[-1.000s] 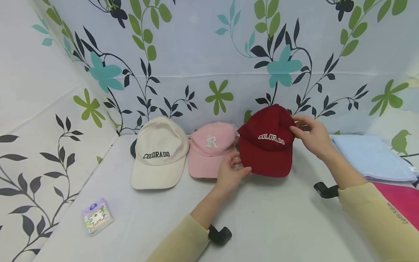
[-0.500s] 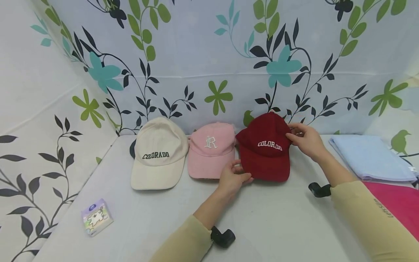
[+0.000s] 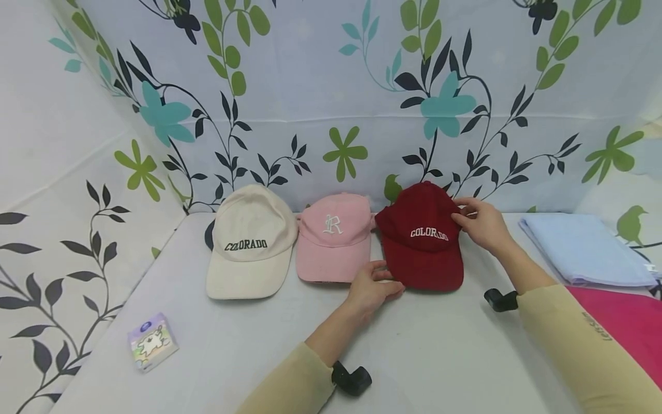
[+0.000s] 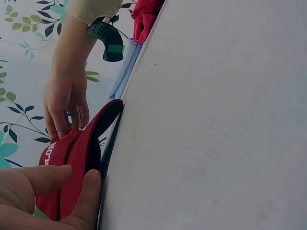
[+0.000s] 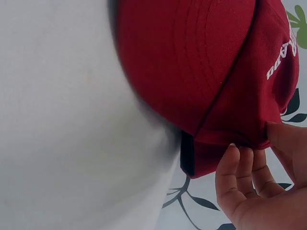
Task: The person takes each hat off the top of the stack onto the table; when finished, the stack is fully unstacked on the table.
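Observation:
A red baseball cap [image 3: 424,267] marked COLORADO leans at the back of the white table, brim toward me. My right hand [image 3: 483,224] pinches the edge of its crown on the right; in the right wrist view thumb and fingertips meet the red fabric [image 5: 225,115]. At the brim's lower left corner is my left hand [image 3: 369,290], its thumb and finger fairly straight and spread in the left wrist view, with red brim [image 4: 79,165] showing between them. To the left stand a pink cap [image 3: 333,261] with an R and a cream cap [image 3: 248,279] marked COLORADO.
A folded light blue cloth [image 3: 587,250] lies at the right, with a bright pink cloth [image 3: 620,322] in front of it. A small tissue pack [image 3: 152,342] sits at the left front. Patterned fabric [image 3: 310,69] hangs behind the caps.
The red cap has come down onto the table, its brim lastly shifting slightly right. Both hands have moved lower with it, and my left fingers look looser at the brim.

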`<move>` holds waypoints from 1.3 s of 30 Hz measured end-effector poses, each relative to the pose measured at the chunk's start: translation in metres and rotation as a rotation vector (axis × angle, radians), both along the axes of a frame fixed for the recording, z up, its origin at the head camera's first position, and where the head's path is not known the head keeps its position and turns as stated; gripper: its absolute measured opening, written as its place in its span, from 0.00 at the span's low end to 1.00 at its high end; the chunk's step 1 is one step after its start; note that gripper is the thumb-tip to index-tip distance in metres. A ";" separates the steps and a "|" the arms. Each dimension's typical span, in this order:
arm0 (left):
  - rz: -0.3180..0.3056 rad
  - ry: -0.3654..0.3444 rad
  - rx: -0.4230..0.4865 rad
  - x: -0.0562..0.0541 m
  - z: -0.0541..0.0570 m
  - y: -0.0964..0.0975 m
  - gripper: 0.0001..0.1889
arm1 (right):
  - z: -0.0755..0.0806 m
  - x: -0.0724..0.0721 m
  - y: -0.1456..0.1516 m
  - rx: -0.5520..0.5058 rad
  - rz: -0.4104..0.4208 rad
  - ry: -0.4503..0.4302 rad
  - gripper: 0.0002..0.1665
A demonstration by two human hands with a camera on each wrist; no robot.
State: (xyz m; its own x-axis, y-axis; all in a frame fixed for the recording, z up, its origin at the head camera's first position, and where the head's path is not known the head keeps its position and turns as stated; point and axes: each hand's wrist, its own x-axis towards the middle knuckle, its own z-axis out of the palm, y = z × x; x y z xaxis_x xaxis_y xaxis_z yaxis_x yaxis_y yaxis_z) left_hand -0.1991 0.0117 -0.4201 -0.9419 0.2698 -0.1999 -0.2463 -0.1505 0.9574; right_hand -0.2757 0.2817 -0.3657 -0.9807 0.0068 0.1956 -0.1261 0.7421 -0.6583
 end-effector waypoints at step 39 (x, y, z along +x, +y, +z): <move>-0.033 0.232 0.154 0.013 0.015 -0.060 0.35 | 0.004 0.045 -0.035 0.075 0.349 0.109 0.35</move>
